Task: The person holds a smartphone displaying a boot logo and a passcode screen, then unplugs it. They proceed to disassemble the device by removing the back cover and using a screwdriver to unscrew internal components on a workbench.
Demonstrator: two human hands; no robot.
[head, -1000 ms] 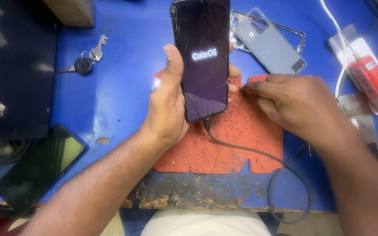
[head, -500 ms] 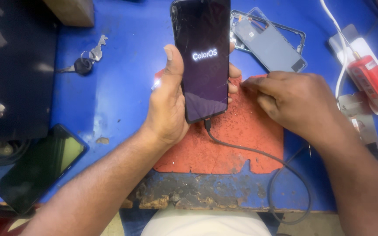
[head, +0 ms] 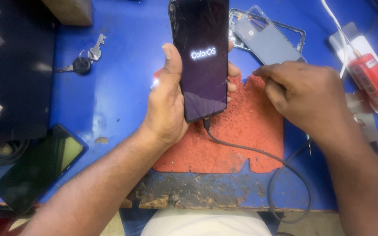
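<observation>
My left hand (head: 168, 102) grips a black smartphone (head: 201, 57), held upright over a worn red mat (head: 241, 140). Its dark, cracked screen shows a white boot logo. A black cable (head: 259, 153) is plugged into the phone's bottom edge and loops off the table's front edge. My right hand (head: 305, 98) rests on the mat just right of the phone, fingers curled, fingertips pointing toward the phone's side, holding nothing that I can see.
A blue table (head: 114, 87) carries a bunch of keys (head: 84, 61) at the left and a second dark phone (head: 38, 168) at the front left. A dismantled phone frame with back cover (head: 267, 37) lies behind the mat. A red and white device (head: 370, 76) sits at the right.
</observation>
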